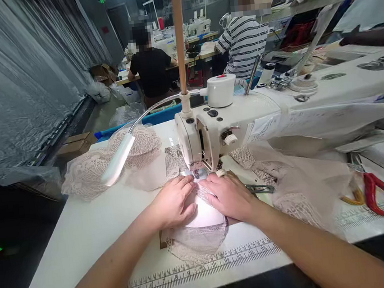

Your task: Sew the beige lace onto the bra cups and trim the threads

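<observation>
Under the head of a white sewing machine [191, 139] lies a pale pink lace piece [197, 241], its rounded end spread toward the table's front edge. My left hand [175, 202] rests flat on the work to the left of the needle area, fingertips close to the presser foot. On the other side my right hand [231, 194] lies with fingers stretched over the lace, fingertips also near the foot. A smooth white panel [203, 213] shows between the two hands. The exact stitching point is partly hidden by my fingertips.
More lace [137, 142] is heaped left of the machine beneath a lamp [119, 160], and sheer lace fabric [307, 182] lies at right. Red-handled scissors [383, 198] sit at the right edge. A printed ruler [197, 270] runs along the front. Two people sit at machines behind.
</observation>
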`<action>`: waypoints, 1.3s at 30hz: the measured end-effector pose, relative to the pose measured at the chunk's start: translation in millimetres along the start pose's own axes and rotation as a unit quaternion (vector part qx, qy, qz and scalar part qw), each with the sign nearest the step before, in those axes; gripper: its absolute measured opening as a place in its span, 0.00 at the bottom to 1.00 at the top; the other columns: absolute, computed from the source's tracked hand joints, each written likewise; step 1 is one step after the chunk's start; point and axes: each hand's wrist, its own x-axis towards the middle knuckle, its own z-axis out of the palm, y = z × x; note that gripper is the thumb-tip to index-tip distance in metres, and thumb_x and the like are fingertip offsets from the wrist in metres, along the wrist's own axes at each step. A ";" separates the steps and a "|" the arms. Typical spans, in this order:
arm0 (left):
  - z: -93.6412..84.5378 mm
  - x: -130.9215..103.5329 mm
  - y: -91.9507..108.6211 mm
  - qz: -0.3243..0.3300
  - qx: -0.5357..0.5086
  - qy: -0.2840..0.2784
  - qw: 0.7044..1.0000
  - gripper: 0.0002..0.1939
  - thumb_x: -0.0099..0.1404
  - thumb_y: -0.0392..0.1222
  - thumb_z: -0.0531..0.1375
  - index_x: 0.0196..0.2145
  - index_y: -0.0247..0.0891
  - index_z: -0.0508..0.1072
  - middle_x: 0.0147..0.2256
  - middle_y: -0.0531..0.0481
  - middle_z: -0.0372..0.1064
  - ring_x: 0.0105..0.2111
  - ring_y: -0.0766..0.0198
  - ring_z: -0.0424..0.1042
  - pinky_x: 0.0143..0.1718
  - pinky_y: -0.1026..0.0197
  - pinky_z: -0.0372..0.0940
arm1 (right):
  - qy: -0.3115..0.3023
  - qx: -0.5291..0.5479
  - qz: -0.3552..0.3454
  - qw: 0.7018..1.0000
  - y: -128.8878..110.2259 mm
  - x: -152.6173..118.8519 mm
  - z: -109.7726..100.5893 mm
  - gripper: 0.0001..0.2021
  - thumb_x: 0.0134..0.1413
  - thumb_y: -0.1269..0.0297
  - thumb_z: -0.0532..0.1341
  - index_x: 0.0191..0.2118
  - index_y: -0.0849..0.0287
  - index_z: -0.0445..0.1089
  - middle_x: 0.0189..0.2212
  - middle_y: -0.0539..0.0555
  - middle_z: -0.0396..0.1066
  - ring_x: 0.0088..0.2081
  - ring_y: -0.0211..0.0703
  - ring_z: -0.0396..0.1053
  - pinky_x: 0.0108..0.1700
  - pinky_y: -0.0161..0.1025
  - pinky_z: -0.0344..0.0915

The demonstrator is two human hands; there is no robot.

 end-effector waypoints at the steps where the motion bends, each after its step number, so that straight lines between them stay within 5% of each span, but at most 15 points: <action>1: -0.6 1.4 -0.7 0.003 0.002 0.001 1.000 0.26 0.62 0.45 0.53 0.55 0.29 0.63 0.56 0.35 0.61 0.54 0.49 0.61 0.55 0.48 0.59 | -0.002 0.003 0.004 1.000 -0.2 0.8 -0.6 0.13 0.58 0.65 0.54 0.47 0.57 0.70 0.35 0.53 0.70 0.35 0.45 0.64 0.37 0.42 0.54; 15: -8.0 9.1 -21.3 0.061 0.021 -0.017 0.998 0.30 0.58 0.41 0.55 0.58 0.30 0.61 0.58 0.37 0.59 0.56 0.50 0.61 0.58 0.48 0.56 | 0.020 -0.007 0.017 1.000 -0.6 3.4 6.1 0.13 0.58 0.64 0.55 0.46 0.59 0.70 0.36 0.54 0.71 0.34 0.45 0.64 0.38 0.42 0.54; 21: -4.6 5.9 -9.7 0.060 0.046 0.037 0.996 0.23 0.59 0.34 0.53 0.53 0.32 0.67 0.55 0.39 0.64 0.54 0.50 0.62 0.55 0.46 0.56 | 0.014 0.004 0.007 1.000 2.1 1.4 6.2 0.12 0.58 0.65 0.55 0.47 0.57 0.70 0.33 0.52 0.70 0.34 0.43 0.63 0.36 0.40 0.52; 28: 10.2 4.3 -1.3 0.026 0.041 0.046 0.998 0.26 0.66 0.51 0.50 0.55 0.30 0.64 0.55 0.37 0.64 0.51 0.48 0.63 0.55 0.40 0.52 | 0.028 -0.003 0.004 1.000 0.8 1.1 8.6 0.11 0.57 0.66 0.56 0.44 0.58 0.70 0.33 0.52 0.70 0.34 0.42 0.62 0.35 0.39 0.51; 39: 2.7 4.5 -10.3 0.035 0.028 0.024 0.999 0.29 0.63 0.49 0.51 0.58 0.31 0.61 0.57 0.38 0.60 0.54 0.49 0.62 0.55 0.45 0.53 | 0.021 -0.011 0.013 1.000 -0.9 1.8 8.4 0.12 0.58 0.66 0.55 0.46 0.58 0.70 0.34 0.53 0.70 0.34 0.43 0.63 0.35 0.39 0.52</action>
